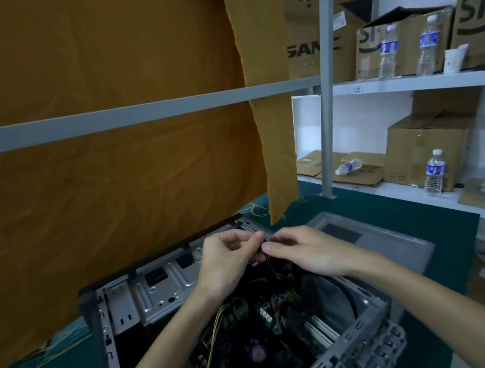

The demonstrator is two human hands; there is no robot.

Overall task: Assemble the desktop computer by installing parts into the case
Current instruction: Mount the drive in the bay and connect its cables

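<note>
I hold both hands over the open case (120,306), which lies on its side on the green tabletop (403,220) directly below my fingers so the motherboard (250,344) faces up for access. My left hand (226,264) and right hand (308,253) meet fingertip to fingertip, each pinching a small dark connector on a thin black cable (272,267) that runs down into the case beneath them. Judged from this, the cable is lifted clear so the plug can be oriented before seating; its exact type is too small to tell.
</note>
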